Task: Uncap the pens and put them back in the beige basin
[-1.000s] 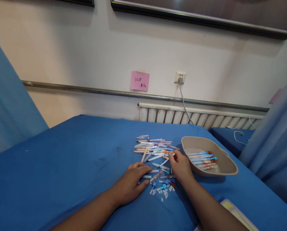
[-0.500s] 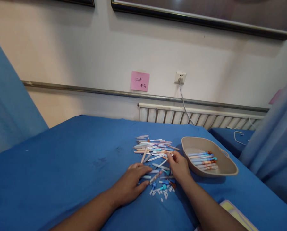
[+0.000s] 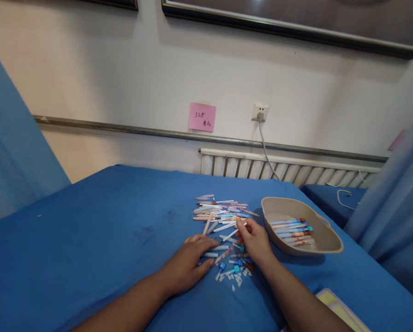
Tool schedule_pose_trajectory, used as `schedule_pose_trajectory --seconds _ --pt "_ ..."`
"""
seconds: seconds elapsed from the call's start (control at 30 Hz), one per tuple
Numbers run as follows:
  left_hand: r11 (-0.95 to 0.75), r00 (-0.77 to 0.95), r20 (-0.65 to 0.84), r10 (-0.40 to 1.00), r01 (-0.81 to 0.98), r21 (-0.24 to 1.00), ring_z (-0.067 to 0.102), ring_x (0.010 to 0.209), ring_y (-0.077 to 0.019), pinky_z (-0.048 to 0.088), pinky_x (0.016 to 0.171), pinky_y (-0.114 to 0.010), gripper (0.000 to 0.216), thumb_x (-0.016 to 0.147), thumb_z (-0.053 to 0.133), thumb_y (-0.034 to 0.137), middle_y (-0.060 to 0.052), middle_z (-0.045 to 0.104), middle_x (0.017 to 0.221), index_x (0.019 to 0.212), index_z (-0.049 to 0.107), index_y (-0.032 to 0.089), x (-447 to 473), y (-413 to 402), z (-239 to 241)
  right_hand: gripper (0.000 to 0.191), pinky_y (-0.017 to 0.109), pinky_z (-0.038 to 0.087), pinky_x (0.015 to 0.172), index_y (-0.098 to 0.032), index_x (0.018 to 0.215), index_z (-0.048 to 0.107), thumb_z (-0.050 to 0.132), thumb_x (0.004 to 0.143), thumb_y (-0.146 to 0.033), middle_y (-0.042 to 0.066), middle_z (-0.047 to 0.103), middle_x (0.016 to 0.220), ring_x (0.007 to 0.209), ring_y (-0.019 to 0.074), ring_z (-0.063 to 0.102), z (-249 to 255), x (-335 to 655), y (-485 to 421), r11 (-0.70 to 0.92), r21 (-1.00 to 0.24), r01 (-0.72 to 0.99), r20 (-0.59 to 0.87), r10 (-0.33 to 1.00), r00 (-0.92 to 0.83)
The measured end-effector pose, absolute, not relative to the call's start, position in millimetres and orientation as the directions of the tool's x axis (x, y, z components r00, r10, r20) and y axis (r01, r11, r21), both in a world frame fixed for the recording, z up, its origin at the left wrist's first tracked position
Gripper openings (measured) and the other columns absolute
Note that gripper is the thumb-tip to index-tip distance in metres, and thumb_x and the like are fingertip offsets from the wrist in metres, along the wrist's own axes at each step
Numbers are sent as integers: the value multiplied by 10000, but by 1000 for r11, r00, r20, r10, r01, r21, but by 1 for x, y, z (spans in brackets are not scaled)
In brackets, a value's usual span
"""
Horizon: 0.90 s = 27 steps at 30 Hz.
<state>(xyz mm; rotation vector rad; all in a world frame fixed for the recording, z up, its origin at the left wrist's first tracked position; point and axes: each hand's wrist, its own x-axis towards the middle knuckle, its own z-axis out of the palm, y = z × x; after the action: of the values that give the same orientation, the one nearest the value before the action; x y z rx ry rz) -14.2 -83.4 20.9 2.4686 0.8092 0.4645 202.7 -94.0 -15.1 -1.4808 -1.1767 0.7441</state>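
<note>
A heap of several pens (image 3: pixel 218 214) and small loose caps (image 3: pixel 234 272) lies on the blue cloth (image 3: pixel 98 240). My left hand (image 3: pixel 187 263) rests flat on the cloth at the heap's near edge, fingers stretched out over a pen. My right hand (image 3: pixel 256 240) sits at the heap's right side, fingers curled, pinching a white pen (image 3: pixel 232 234) that points left. A beige tray (image 3: pixel 326 242) to its right holds several pens in a row.
A radiator (image 3: pixel 278 168) and a wall socket (image 3: pixel 260 112) with a cable stand behind the table. A pink note (image 3: pixel 201 117) is stuck on the wall. Blue curtains hang at the left and right. A yellow-edged paper (image 3: pixel 338 306) lies near the front right.
My right hand has shifted slightly left and nearer over the heap, still pinching a white pen. My left hand has stayed in place.
</note>
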Motion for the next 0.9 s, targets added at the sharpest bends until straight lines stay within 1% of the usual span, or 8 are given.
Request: schedule_pose_trajectory --seconds 0.2,0.3,0.4,0.5,0.63,0.77,0.83,0.9 --pt "-696 754 168 635 464 548 506 1069 -234 384 945 -364 359 834 536 250 -32 602 1131 1192 546 281 -13 -83 21 351 242 428 475 -199 682 555 536 753 -542 -12 631 593 473 148 577 -18 197 -96 73 -966 249 137 958 251" --pt "-691 752 166 637 462 556 513 1068 -234 387 948 -366 366 828 543 248 -32 605 1135 1193 548 278 -14 -83 20 354 234 416 456 -192 678 552 582 710 -543 -15 629 576 450 137 563 -16 194 -96 57 -986 156 94 966 241" --pt "-659 730 176 661 453 600 514 1098 -224 380 973 -362 376 829 540 233 -24 598 1178 1202 545 279 -15 -81 18 405 233 399 422 -190 662 540 607 650 -590 -13 627 555 411 131 537 -14 193 -95 26 -997 70 43 966 255" --pt "-593 668 190 719 448 669 525 1117 -211 388 984 -347 400 842 524 231 -25 584 1222 1239 520 275 -17 -78 14 452 223 364 395 -184 653 540 615 612 -628 0 631 547 394 127 520 -11 194 -94 16 -999 47 28 964 264" --pt "-544 576 243 781 434 718 529 1130 -216 400 987 -348 403 837 539 241 -41 589 1222 1239 515 256 -18 -75 10 463 211 335 402 -168 644 552 625 623 -625 7 621 533 393 109 490 -5 197 -97 18 -1000 1 18 967 254" --pt "-532 528 277 803 427 731 579 1046 -212 437 942 -338 343 818 562 244 -46 640 1117 1160 560 228 -17 -73 8 443 207 343 418 -162 691 573 645 644 -597 22 648 605 438 108 505 1 197 -101 63 -994 -90 40 971 237" --pt "-527 527 270 806 431 733 602 985 -207 460 901 -328 304 818 560 258 -36 663 1041 1119 582 228 -17 -73 8 466 213 356 415 -163 697 578 638 636 -621 34 659 621 447 120 522 3 196 -102 72 -995 -67 54 968 246" --pt "-521 519 265 812 441 731 611 952 -204 470 876 -320 283 813 560 265 -30 671 1002 1092 596 228 -17 -72 8 492 221 367 408 -166 694 578 628 620 -650 36 658 602 439 131 533 2 196 -101 77 -997 -7 72 960 272"
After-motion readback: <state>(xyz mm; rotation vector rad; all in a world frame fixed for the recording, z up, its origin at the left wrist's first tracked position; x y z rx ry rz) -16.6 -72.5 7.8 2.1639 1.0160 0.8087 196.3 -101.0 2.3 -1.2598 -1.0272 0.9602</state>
